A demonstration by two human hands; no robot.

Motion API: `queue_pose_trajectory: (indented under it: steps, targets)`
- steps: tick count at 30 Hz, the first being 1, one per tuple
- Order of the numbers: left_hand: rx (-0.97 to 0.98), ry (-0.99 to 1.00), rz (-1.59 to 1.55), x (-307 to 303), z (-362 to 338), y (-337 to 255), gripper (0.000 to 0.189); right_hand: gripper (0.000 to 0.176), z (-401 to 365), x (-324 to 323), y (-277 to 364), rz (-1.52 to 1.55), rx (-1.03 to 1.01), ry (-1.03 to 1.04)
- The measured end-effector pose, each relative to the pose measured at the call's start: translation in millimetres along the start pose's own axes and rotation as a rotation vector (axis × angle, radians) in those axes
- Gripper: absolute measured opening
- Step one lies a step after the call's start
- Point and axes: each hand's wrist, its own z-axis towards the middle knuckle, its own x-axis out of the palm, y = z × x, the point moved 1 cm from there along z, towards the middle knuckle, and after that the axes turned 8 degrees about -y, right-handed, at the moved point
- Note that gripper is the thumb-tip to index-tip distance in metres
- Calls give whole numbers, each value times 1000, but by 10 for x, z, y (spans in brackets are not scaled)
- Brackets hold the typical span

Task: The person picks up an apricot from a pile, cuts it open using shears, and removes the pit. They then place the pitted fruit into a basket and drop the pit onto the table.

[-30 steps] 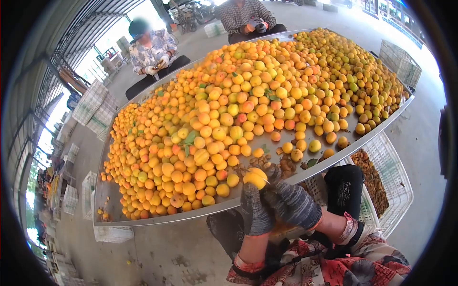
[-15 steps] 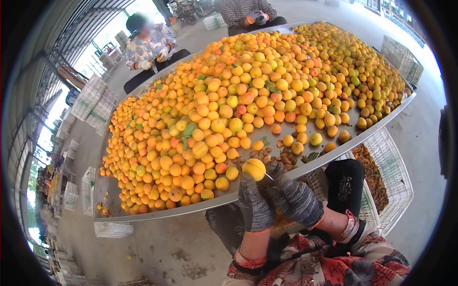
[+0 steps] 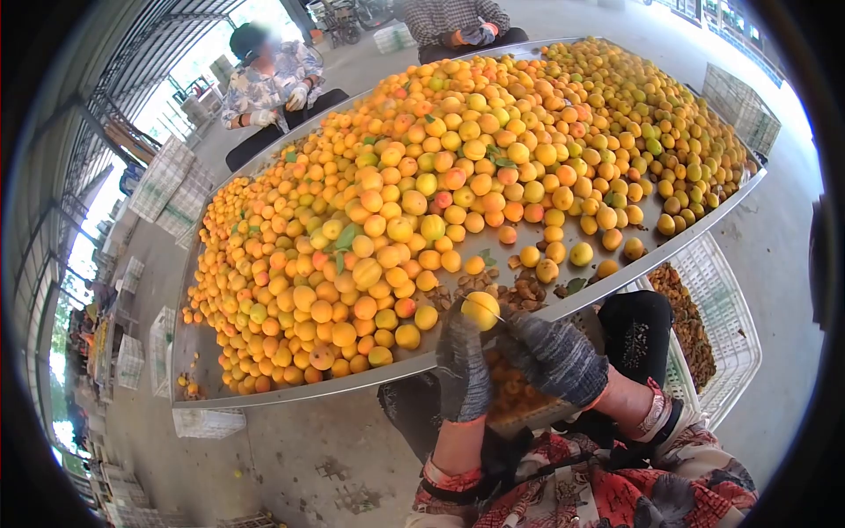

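My left hand (image 3: 463,365), in a grey knitted glove, is closed around a yellow-orange apricot (image 3: 480,310) just above the table's near edge. Close against the fruit, my right hand (image 3: 559,356), gloved alike, has its fingers wrapped round a small knife (image 3: 501,319). Only a thin sliver of the blade shows beside the apricot; the handle is hidden in the glove. Behind my hands, a large heap of apricots (image 3: 370,224) with a few green leaves covers much of the metal table (image 3: 304,392). Brown pits or scraps (image 3: 524,290) lie near the rim.
A white crate (image 3: 735,330) holding brown-orange pieces (image 3: 682,321) stands by my right knee. Another container with orange pieces (image 3: 513,387) sits below my hands. Two people (image 3: 273,79) sit across the table. Stacked crates (image 3: 172,189) stand at the left.
Both hands have shifted slightly; the apricot has moved a little right, and my hands are farther apart at the wrists. The blade shows less. The person at the far left has leaned slightly left.
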Motion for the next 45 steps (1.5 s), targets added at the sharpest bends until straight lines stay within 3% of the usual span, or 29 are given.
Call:
queue_pose_trajectory:
  steps: [1, 4, 7, 9, 10, 12, 13, 14, 15, 16, 17, 18, 19, 20, 22, 23, 24, 25, 26, 27, 31, 32, 33, 34, 38, 40, 42, 44, 45]
  targets:
    - [-210, 15, -108, 16, 4, -27, 30, 37, -8, 7, -7, -1, 1, 0]
    - [-285, 23, -253, 139, 28, -23, 29, 36, -57, 102, -103, -120, 33, 78]
    - [-204, 23, -193, 97, 27, 105, 28, 37, -129, 193, -230, 90, 89, 28]
    - [-153, 14, -90, 80, 39, 125, 25, 43, -121, 214, -192, -322, -299, 101]
    - [-94, 7, 9, 67, 45, 129, 24, 43, -86, 202, -125, -317, -299, 103]
    - [-77, 2, -2, 57, 68, 192, 25, 42, 80, 141, 35, 844, 984, 57]
    - [-66, 3, -10, 45, 81, 233, 25, 42, 75, 129, 11, 845, 981, 59]
    - [-69, 1, -8, 14, 88, 284, 25, 38, 56, 83, -17, 524, 589, 35]
    - [120, -34, 126, -30, 91, 318, 26, 33, 25, 43, -25, 205, 199, 14]
    - [310, -68, 261, -67, 93, 323, 27, 33, 8, 12, -35, 207, 199, 19]
    - [308, -74, 261, -102, 125, 242, 27, 30, -7, -27, -60, 667, 619, -3]
    - [-4, -50, 15, -142, 175, 124, 27, 27, -32, -81, -75, 1124, 1042, -24]
    - [-314, -24, -230, -166, 186, 72, 28, 27, -21, -224, -114, 1285, 1221, 6]
    - [-315, -26, -229, -176, 181, 90, 28, 27, 7, -220, -128, 1286, 1223, 8]
    - [-569, -45, -540, -151, 163, 214, 27, 34, 96, -262, -126, 228, 428, -24]
    - [-573, -38, -542, -142, 155, 342, 27, 47, 213, -258, -50, 727, 665, -41]
    - [-410, 14, -406, -144, 145, 481, 27, 47, 278, -241, -45, 723, 669, -48]
    - [-249, 65, -270, -158, 107, 587, 27, 52, 321, -217, -49, 450, 470, 22]
    - [-256, 69, -271, -171, 67, 600, 27, 58, 322, -182, -80, 177, 269, 95]
    - [-148, 143, -139, -189, 48, 595, 27, 62, 179, -21, -364, 120, 233, 207]
    - [87, 191, 35, -99, -101, 355, 36, 66, 116, 164, -469, 466, 267, 151]
    - [86, 191, 35, -33, -104, 293, 36, 60, 137, 188, -416, 267, 149, 96]
    - [-210, 55, -172, 37, -85, 260, 35, 55, 149, 206, -356, 67, 35, 40]
    - [-506, -85, -378, 81, -87, 253, 33, 55, 166, 207, -279, 65, 37, 40]
    - [-592, -106, -496, 111, -145, 272, 34, 52, 71, 244, -224, 142, 187, -92]
    - [-519, -235, -552, 111, -147, 349, 37, 49, -24, 297, -255, 158, 200, -112]
    - [-613, -177, -765, 38, -101, 256, 40, 44, -91, 345, -255, 811, 577, -248]
    - [-699, -121, -983, 15, -61, 230, 42, 41, -121, 218, -178, 740, 606, -236]
    - [-666, -95, -972, 1, -40, 249, 42, 39, -128, 150, -184, 944, 762, -152]
